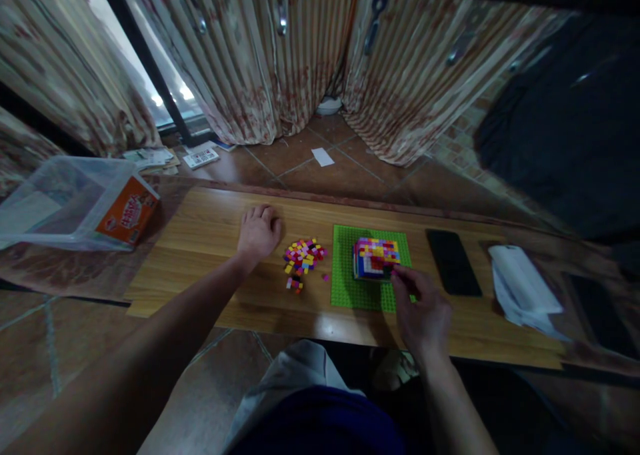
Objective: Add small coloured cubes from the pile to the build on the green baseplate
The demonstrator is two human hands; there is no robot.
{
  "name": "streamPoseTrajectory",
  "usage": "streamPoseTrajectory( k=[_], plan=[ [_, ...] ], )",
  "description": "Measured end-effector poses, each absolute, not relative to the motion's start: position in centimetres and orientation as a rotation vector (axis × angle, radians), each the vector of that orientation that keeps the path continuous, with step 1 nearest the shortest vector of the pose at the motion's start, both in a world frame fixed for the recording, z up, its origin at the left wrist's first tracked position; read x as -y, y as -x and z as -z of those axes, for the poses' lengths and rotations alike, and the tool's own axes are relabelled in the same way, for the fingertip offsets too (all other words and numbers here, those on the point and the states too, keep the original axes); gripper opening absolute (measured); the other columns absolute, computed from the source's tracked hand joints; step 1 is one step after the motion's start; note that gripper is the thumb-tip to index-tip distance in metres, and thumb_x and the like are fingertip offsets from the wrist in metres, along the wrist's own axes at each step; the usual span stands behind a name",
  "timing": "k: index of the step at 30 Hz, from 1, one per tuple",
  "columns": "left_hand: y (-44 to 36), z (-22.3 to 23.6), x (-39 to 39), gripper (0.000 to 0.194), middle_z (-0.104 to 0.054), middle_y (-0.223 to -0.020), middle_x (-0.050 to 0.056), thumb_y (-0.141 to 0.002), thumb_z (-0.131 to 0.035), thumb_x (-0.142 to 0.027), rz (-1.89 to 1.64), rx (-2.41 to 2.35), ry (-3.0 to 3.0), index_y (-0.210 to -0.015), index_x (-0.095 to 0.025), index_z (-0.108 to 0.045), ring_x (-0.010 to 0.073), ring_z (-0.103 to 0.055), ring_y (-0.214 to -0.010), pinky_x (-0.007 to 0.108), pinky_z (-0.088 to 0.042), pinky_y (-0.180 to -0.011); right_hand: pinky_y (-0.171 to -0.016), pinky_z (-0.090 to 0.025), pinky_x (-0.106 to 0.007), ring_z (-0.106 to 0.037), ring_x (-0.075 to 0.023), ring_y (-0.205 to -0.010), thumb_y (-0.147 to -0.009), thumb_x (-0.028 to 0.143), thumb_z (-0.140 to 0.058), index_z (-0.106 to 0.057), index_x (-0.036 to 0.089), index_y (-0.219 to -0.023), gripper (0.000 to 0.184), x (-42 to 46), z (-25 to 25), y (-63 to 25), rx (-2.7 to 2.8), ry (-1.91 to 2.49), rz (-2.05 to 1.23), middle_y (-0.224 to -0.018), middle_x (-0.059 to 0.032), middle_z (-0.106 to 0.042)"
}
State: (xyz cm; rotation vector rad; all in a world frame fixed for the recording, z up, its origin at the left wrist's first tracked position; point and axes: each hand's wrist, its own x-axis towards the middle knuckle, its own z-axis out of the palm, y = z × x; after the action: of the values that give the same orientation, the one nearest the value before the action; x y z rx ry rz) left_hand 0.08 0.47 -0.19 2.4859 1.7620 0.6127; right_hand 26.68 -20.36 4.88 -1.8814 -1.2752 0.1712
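Note:
My left hand (260,231) lies on the wooden board, palm down, fingers loosely out, holding nothing. A loose pile of small building bricks (304,256) in mixed colours lies to its right, with a few bricks nearer to me. Further right, a multicoloured block built of bricks (376,249) stands on a green baseplate (345,291). My right hand (425,308) is at the block's near right side, thumb and fingers pinched on what looks like a small dark brick (387,268). The fingers partly hide this brick, and whether it touches the block I cannot tell.
A black phone (453,261) lies right of the baseplate, and beyond it a white packet (525,281). At the far left stands a clear plastic box (75,201) with an orange label. Patterned curtains (240,61) hang behind the wooden board (200,221).

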Motion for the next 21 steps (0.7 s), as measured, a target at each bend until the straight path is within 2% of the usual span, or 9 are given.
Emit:
streamPoseTrajectory(
  k=[5,11,14,21],
  plan=[
    [-0.1,0.3,-0.6,0.033,-0.058,-0.125,0.013,-0.088,-0.046,-0.029,-0.616,-1.773,-2.477,-0.115,-0.016,-0.058,0.0315,-0.05,-0.115,0.046,-0.038,-0.1,-0.07,-0.051,-0.032,-0.064,-0.0173,-0.074,-0.09,0.037,-0.051,-0.069,0.017,-0.093,0.027,19.7,-4.9,-27.5,1.381,1.949,-0.098,-0.091,-0.0082,-0.07],
    [0.0,0.5,-0.6,0.033,-0.058,-0.125,0.013,-0.088,-0.047,-0.03,-0.64,-1.766,-2.492,-0.115,-0.015,-0.058,0.0315,-0.05,-0.114,0.046,-0.038,-0.099,-0.081,-0.049,-0.037,-0.059,-0.0222,-0.092,-0.091,0.033,-0.048,-0.071,0.016,-0.092,0.028,19.1,-4.6,-27.8,1.572,1.967,0.115,-0.093,-0.0112,-0.067],
    [0.0,0.4,-0.5,0.033,-0.058,-0.124,0.013,-0.088,-0.046,-0.03,-0.649,-1.759,-2.478,-0.115,-0.015,-0.058,0.0311,-0.05,-0.115,0.046,-0.038,-0.1,-0.081,-0.048,-0.038,-0.057,-0.0228,-0.094,-0.09,0.03,-0.05,-0.071,0.017,-0.089,0.025,18.9,-4.6,-27.9,1.602,2.01,0.176,-0.094,-0.0113,-0.065],
    [-0.1,0.2,-0.5,0.031,-0.058,-0.123,0.013,-0.088,-0.046,-0.03,-0.647,-1.746,-2.458,-0.114,-0.017,-0.058,0.0307,-0.05,-0.114,0.047,-0.037,-0.1,-0.081,-0.05,-0.037,-0.06,-0.0217,-0.09,-0.084,0.029,-0.055,-0.07,0.018,-0.089,0.02,18.1,-4.4,-27.6,1.402,2.007,0.058,-0.092,-0.0093,-0.064]
  ],
)
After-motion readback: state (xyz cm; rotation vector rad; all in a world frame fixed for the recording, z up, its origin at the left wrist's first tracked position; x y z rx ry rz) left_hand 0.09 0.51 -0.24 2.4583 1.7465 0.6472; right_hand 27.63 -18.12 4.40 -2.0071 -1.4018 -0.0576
